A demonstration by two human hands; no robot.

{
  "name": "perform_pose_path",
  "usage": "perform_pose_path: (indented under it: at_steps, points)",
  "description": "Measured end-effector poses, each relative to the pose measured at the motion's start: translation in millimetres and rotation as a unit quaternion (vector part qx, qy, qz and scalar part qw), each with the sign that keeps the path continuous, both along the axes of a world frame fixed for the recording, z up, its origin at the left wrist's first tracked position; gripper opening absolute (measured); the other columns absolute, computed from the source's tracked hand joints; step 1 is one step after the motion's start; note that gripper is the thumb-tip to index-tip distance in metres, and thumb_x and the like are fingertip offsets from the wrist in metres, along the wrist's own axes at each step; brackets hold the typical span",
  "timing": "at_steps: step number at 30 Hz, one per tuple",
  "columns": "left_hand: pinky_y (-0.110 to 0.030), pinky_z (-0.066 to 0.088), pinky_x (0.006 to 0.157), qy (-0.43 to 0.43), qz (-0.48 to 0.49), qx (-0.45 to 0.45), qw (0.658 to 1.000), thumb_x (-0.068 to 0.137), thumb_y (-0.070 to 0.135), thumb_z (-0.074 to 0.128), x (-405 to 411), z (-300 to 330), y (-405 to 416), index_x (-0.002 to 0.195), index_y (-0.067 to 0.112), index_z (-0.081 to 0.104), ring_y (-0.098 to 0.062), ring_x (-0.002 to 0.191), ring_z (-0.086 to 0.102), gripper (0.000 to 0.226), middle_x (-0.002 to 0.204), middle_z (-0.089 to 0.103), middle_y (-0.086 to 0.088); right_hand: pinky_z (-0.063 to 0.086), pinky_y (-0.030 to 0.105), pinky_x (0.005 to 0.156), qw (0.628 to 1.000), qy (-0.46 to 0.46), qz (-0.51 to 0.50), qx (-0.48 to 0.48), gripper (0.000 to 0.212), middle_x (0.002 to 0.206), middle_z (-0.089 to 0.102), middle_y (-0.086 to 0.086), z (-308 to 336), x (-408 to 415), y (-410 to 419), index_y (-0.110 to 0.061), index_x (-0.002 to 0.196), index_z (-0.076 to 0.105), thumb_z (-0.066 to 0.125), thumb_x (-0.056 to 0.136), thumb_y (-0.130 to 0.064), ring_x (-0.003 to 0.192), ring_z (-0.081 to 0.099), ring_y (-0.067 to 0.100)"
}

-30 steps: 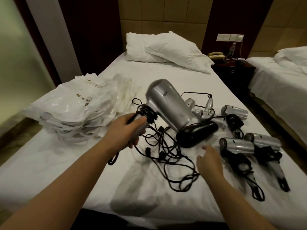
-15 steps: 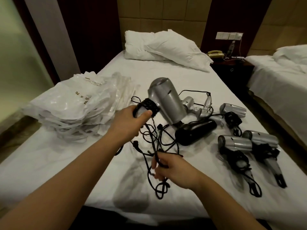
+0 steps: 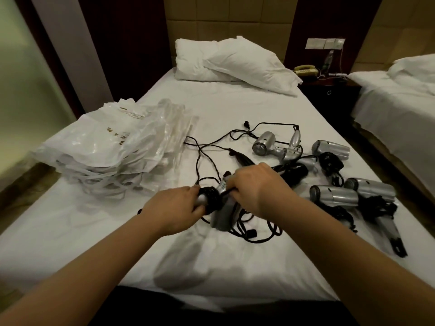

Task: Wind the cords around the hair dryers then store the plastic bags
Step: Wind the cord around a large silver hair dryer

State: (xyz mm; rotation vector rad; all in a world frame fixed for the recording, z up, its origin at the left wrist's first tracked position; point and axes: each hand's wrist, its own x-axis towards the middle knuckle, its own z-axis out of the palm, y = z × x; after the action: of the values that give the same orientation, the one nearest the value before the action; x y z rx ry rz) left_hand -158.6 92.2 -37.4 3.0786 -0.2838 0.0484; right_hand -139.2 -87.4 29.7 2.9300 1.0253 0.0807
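Note:
My left hand [image 3: 175, 209] grips the handle of a silver hair dryer [image 3: 223, 214], whose barrel points down toward me, low over the bed. Black cord [image 3: 210, 198] is coiled around that handle. My right hand [image 3: 256, 184] pinches the cord right beside the coil. The loose rest of the cord [image 3: 256, 236] trails on the sheet below. Three silver dryers with wound cords [image 3: 335, 196] lie to the right. A small silver dryer [image 3: 264, 144] and a black dryer [image 3: 294, 172] lie further back among tangled cords. A stack of white plastic bags [image 3: 110, 149] sits at the left.
Everything lies on a white bed [image 3: 94, 231] with pillows [image 3: 235, 62] at its head. A dark nightstand with a telephone [image 3: 306, 70] stands to the right, then a second bed [image 3: 400, 102]. A folded white bag [image 3: 183, 262] lies near the bed's front edge.
The dryer has been lowered and turned barrel-down toward me. My right hand rose from the sheet with the cord and now meets the handle beside my left hand. More tangled cord is pulled away.

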Motion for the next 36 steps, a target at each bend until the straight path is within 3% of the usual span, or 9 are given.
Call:
perform_pose_path:
  at_steps: [6, 11, 19, 22, 27, 29, 33, 34, 36]
  points:
    - [-0.03, 0.037, 0.063, 0.01, -0.006, 0.03, 0.999, 0.077, 0.07, 0.052, 0, 7, -5, 0.113, 0.022, 0.047, -0.02, 0.091, 0.06, 0.06, 0.103, 0.062, 0.003, 0.027, 0.031, 0.083, 0.994, -0.08, 0.068, -0.026, 0.026, 0.11, 0.055, -0.001, 6, 9, 13, -0.023, 0.115, 0.059, 0.039, 0.098, -0.02, 0.104, 0.052, 0.02]
    - [-0.03, 0.037, 0.061, 0.014, 0.025, 0.038, 0.999, 0.077, 0.068, 0.051, 0, 15, -7, 0.105, 0.022, 0.047, -0.019, 0.075, 0.051, 0.055, 0.089, 0.058, 0.002, 0.028, 0.031, 0.086, 0.992, -0.087, 0.083, -0.023, 0.03, 0.115, 0.053, 0.0, 9, 15, 8, -0.022, 0.12, 0.055, 0.034, 0.1, -0.027, 0.108, 0.049, 0.021]
    - [-0.03, 0.048, 0.069, -0.037, 0.045, 0.008, 0.998, 0.074, 0.062, 0.053, -1, 46, 14, 0.1, 0.028, 0.055, -0.022, 0.085, 0.06, 0.043, 0.095, 0.066, 0.001, 0.036, 0.035, 0.085, 0.996, -0.04, -0.073, -0.02, 0.02, 0.115, 0.048, 0.004, 0, 40, -29, -0.02, 0.11, 0.056, 0.045, 0.094, -0.025, 0.11, 0.045, 0.026]
    - [-0.029, 0.043, 0.063, -0.009, 0.015, 0.039, 0.999, 0.074, 0.062, 0.053, 1, 56, 14, 0.091, 0.028, 0.055, -0.021, 0.076, 0.055, 0.039, 0.09, 0.064, 0.002, 0.039, 0.033, 0.075, 0.993, -0.017, -0.111, 0.023, 0.021, 0.117, 0.05, 0.003, 9, 43, -27, -0.023, 0.11, 0.06, 0.045, 0.095, -0.028, 0.108, 0.051, 0.027]
    - [-0.027, 0.038, 0.058, 0.077, -0.093, 0.09, 0.989, 0.074, 0.065, 0.055, -5, 62, 5, 0.084, 0.029, 0.051, -0.017, 0.066, 0.047, 0.038, 0.064, 0.046, 0.007, 0.041, 0.032, 0.081, 0.995, -0.062, -0.04, 0.074, 0.025, 0.118, 0.05, 0.002, 23, 41, -11, -0.023, 0.114, 0.062, 0.046, 0.095, -0.024, 0.107, 0.052, 0.026]
    - [-0.023, 0.038, 0.056, 0.122, -0.144, 0.027, 0.982, 0.074, 0.06, 0.062, -12, 66, -1, 0.088, 0.025, 0.057, -0.01, 0.06, 0.048, 0.039, 0.061, 0.05, 0.007, 0.042, 0.034, 0.086, 0.995, -0.049, -0.005, 0.087, 0.027, 0.12, 0.05, 0.0, 21, 42, -8, -0.025, 0.119, 0.061, 0.047, 0.095, -0.027, 0.108, 0.052, 0.024]
    - [-0.009, 0.036, 0.051, 0.204, -0.178, -0.233, 0.934, 0.077, 0.037, 0.071, -23, 70, -1, 0.087, 0.03, 0.061, 0.003, 0.053, 0.055, 0.016, 0.062, 0.064, 0.017, 0.042, 0.03, 0.084, 0.999, 0.01, -0.011, 0.045, 0.034, 0.123, 0.051, -0.001, 5, 43, -20, -0.026, 0.126, 0.056, 0.051, 0.094, -0.036, 0.114, 0.052, 0.018]
    - [-0.011, 0.039, 0.051, 0.2, -0.166, -0.294, 0.92, 0.075, 0.04, 0.07, -23, 70, 3, 0.091, 0.033, 0.058, 0.001, 0.05, 0.054, 0.021, 0.063, 0.064, 0.016, 0.047, 0.027, 0.083, 0.996, 0.043, -0.021, 0.075, 0.036, 0.118, 0.053, 0.001, -2, 42, -24, -0.022, 0.129, 0.054, 0.048, 0.096, -0.033, 0.109, 0.056, 0.014]
    - [-0.021, 0.044, 0.049, 0.189, -0.123, -0.393, 0.892, 0.065, 0.051, 0.065, -20, 65, 14, 0.108, 0.04, 0.05, -0.009, 0.048, 0.052, 0.046, 0.067, 0.065, 0.008, 0.049, 0.012, 0.058, 0.971, 0.123, -0.091, 0.182, 0.037, 0.089, 0.053, -0.001, -13, 36, -23, -0.001, 0.135, 0.044, 0.037, 0.1, -0.012, 0.075, 0.062, 0.008]
